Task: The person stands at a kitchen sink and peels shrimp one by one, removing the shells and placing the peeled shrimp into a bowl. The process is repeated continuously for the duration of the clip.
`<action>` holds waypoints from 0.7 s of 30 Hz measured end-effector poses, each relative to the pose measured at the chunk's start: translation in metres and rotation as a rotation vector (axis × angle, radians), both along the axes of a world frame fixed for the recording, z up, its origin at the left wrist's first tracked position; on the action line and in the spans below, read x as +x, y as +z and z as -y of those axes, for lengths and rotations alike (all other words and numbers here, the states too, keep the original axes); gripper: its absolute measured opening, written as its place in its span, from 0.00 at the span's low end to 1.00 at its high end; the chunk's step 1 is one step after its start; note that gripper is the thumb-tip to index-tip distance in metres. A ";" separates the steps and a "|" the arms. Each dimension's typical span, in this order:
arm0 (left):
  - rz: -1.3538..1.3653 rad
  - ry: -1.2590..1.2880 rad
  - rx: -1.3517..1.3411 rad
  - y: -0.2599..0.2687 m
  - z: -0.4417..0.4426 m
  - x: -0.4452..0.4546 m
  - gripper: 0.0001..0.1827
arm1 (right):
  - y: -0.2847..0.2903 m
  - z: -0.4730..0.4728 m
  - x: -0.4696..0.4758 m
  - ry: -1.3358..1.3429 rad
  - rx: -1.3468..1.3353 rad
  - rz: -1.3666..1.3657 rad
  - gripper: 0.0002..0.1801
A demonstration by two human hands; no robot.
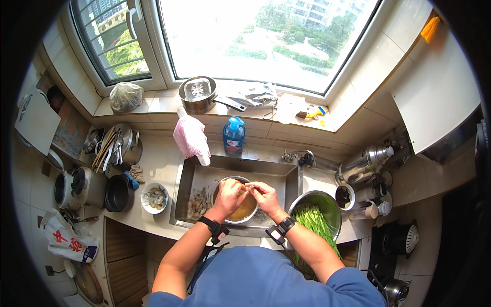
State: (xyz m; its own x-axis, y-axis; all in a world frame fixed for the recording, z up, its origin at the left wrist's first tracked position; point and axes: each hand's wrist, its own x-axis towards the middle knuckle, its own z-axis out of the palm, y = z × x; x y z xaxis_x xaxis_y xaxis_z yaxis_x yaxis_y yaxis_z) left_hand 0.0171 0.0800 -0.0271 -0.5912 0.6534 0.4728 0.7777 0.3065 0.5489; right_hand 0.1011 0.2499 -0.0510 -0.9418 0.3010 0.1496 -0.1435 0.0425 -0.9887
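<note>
Both hands meet over a metal bowl point(245, 215) of yellowish-brown liquid in the stainless steel sink point(238, 169). My left hand point(230, 196) and my right hand point(265, 196) pinch a small item between their fingertips, probably a shrimp; the fingers mostly hide it. A heap of raw shrimp point(199, 204) lies on the sink floor left of the bowl. On the counter to the left, a white bowl point(154, 198) holds several greyish, peeled-looking shrimp. Right of the sink stands a large metal basin point(333, 209) with long green stalks point(312, 222) hanging over its near rim.
A blue pump bottle point(233, 136) and a pink cloth point(190, 136) stand behind the sink, near the faucet point(290, 156). Left are a black pot point(119, 193) and a rice cooker point(90, 186). A small bowl of dark pieces point(345, 197) and a metal thermos point(364, 163) stand right.
</note>
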 end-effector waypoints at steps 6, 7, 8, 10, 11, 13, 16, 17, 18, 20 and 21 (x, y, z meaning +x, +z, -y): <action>0.097 -0.059 -0.016 -0.006 -0.001 -0.003 0.10 | 0.000 0.001 0.000 0.018 0.154 -0.044 0.10; 0.127 -0.065 -0.004 -0.007 -0.001 -0.003 0.10 | -0.001 0.002 0.000 0.022 0.121 -0.046 0.10; 0.134 -0.068 0.047 -0.007 -0.001 -0.001 0.10 | -0.002 0.002 0.000 0.025 0.082 -0.034 0.10; 0.178 -0.067 0.132 -0.007 0.000 0.003 0.10 | -0.003 0.002 0.003 0.060 -0.029 0.004 0.11; 0.163 -0.057 0.161 -0.007 0.000 0.004 0.10 | -0.004 0.003 0.004 0.077 -0.089 0.031 0.12; 0.133 -0.037 0.218 -0.005 -0.001 0.006 0.10 | -0.005 0.004 0.005 0.069 -0.109 0.054 0.12; 0.159 -0.054 0.241 -0.003 0.002 0.007 0.09 | -0.006 0.005 0.005 0.061 -0.103 0.067 0.13; 0.139 -0.052 0.245 -0.002 0.003 0.007 0.08 | -0.007 0.005 0.005 0.051 -0.095 0.099 0.13; 0.118 -0.051 0.250 -0.002 0.004 0.006 0.08 | -0.007 0.006 0.006 0.051 -0.117 0.064 0.12; 0.129 -0.036 0.260 -0.002 0.006 0.006 0.07 | -0.010 0.006 0.006 0.037 -0.160 0.059 0.11; 0.161 -0.022 0.265 -0.002 0.007 0.006 0.07 | -0.011 0.006 0.006 0.034 -0.138 0.061 0.12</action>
